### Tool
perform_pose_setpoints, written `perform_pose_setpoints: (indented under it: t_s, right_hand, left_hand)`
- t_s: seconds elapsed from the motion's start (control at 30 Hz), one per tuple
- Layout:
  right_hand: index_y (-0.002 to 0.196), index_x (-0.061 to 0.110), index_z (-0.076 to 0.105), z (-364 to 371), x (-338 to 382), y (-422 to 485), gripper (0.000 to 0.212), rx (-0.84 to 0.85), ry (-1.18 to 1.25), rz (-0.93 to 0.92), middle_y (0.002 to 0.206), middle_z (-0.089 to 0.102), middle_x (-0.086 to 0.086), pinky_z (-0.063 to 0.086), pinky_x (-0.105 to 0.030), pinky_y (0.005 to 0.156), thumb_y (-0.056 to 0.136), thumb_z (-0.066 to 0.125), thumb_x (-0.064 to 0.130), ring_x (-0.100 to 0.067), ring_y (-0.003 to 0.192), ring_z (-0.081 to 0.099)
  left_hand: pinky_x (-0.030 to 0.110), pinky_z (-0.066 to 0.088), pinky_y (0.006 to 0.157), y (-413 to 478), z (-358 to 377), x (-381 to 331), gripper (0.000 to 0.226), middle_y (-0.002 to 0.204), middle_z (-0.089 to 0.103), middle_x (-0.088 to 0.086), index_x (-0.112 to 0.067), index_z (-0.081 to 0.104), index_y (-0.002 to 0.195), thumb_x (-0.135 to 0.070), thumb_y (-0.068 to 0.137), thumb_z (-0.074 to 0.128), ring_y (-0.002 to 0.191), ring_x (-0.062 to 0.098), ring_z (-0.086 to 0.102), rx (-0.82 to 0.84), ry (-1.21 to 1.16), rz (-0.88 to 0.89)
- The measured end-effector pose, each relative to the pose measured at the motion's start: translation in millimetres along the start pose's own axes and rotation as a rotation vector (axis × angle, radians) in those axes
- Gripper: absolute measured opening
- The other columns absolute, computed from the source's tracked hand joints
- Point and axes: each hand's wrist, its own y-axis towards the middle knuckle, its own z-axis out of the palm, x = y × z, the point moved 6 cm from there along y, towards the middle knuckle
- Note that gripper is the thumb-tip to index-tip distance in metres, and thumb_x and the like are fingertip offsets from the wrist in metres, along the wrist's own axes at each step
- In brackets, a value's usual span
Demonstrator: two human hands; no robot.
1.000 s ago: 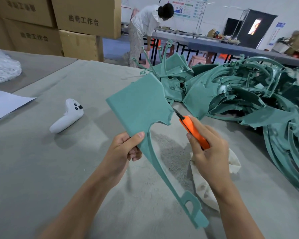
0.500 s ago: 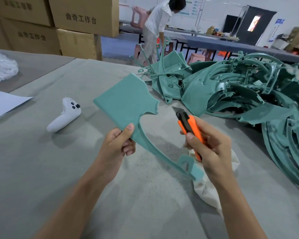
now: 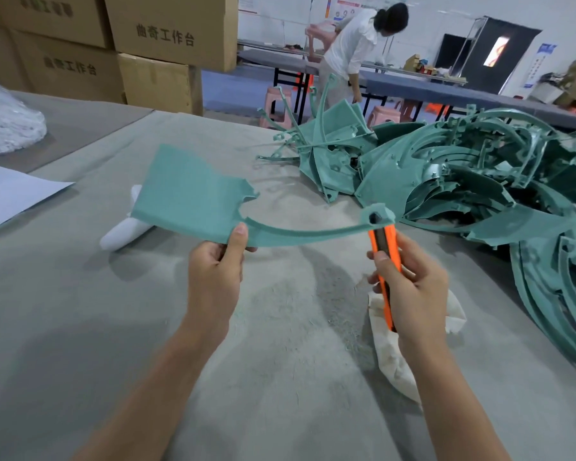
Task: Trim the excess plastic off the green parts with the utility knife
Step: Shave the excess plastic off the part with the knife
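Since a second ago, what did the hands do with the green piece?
The left hand turned the green part: its long arm, hanging down before, now stretches level rightward, looped end at the tip of the utility knife in the right hand. Both grips stayed.

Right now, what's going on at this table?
A person is working on a green part held up over the table. The left hand pinches the flat panel at its lower edge, thumb on top. The right hand grips the orange utility knife, whose tip sits at the looped end of the part's thin curved arm. A pile of green parts lies to the right, and a white cloth lies on the table below the right hand.
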Motion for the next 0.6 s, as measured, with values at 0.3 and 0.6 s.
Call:
perform_pose_setpoints:
  t_s: [0.3, 0.6]
  right_hand:
    - [0.119, 0.04, 0.061, 3.4, 23.2, -13.3, 0.05, -0.165, -0.063, -0.211, 0.087, 0.069, 0.012, 0.058, -0.042, 0.061, 0.091, 0.063, -0.001, -0.028, 0.066, 0.065]
    - [0.105, 0.025, 0.069, 0.9, 8.5, -5.7, 0.025, -0.086, 0.226, 0.066, 0.06, 0.051, 0.004, 0.04, -0.024, 0.044, 0.084, 0.076, 0.036, -0.012, 0.046, 0.044]
  left_hand:
    - [0.017, 0.019, 0.039, -0.4, -12.4, 4.7, 0.041, 0.044, 0.026, -0.009, -0.006, 0.063, 0.06, -0.028, 0.095, 0.061, 0.042, 0.007, 0.02, -0.182, 0.003, -0.02]
    - [0.021, 0.02, 0.041, 1.5, -9.3, 3.3, 0.052, 0.049, 0.029, -0.002, -0.007, 0.04, 0.055, -0.036, 0.093, 0.061, 0.045, 0.009, 0.022, -0.098, 0.201, 0.115]
